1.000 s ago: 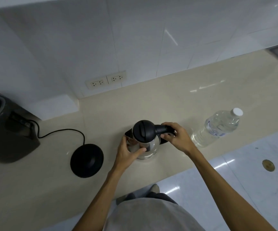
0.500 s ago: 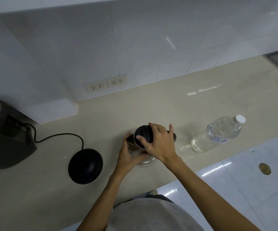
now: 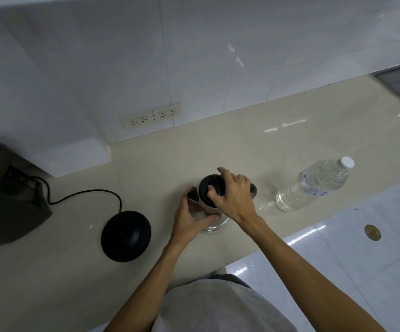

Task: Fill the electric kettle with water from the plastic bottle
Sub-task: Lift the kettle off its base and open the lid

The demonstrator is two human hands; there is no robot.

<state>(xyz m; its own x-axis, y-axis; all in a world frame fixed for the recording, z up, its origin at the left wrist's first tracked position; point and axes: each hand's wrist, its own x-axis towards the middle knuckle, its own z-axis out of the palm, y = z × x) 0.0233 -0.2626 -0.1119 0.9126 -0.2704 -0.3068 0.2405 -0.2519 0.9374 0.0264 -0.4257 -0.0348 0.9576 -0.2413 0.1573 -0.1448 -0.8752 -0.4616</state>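
Gripping from above, the right hand (image 3: 232, 200) is closing its fingers over the black lid (image 3: 209, 188) of the electric kettle (image 3: 214, 219), while the left hand (image 3: 189, 218) is wrapping the steel body near the table's front edge. Lifting that lid likely calls for a straight upward pull with the left hand bracing firmly. Beside it to the right, the capped plastic bottle (image 3: 314, 185) is standing untouched; the black kettle base (image 3: 125, 232) is sitting apart on the left.

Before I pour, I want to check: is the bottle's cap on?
On. The white cap sits on the upright bottle.
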